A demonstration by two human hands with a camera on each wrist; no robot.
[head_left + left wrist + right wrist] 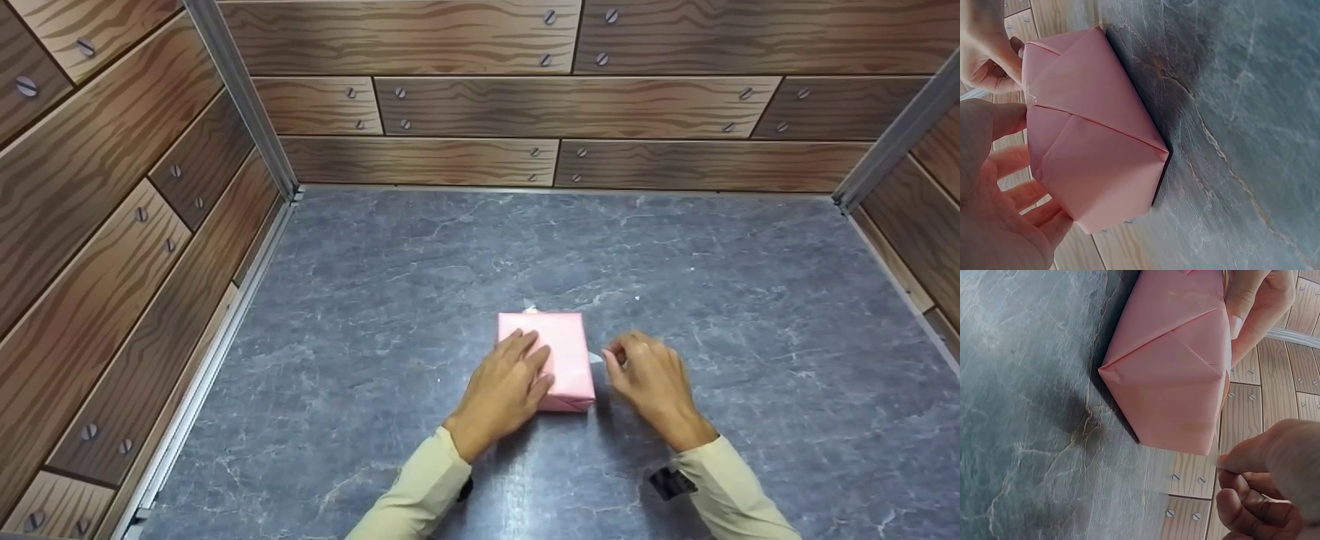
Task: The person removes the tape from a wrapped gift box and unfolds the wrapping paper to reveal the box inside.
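A box wrapped in pink paper (pixel 566 349) lies on the grey marbled table. My left hand (pixel 501 386) rests on its top with the fingers spread. Just right of the box, my right hand (pixel 654 381) pinches a small strip of clear tape (pixel 595 358) between thumb and forefinger. The strip reaches toward the box's right side; I cannot tell whether it touches. Folded paper flaps close the near end of the pink box (pixel 1089 129), as the left wrist view shows. In the right wrist view, the right hand (pixel 1275 481) is beside a box corner.
Wood-patterned walls (pixel 465 105) with metal edge strips enclose the table (pixel 360 300) at the back and both sides. A small pale piece (pixel 531 310) shows behind the box. Tiny white specks (pixel 637 298) lie beyond the right hand.
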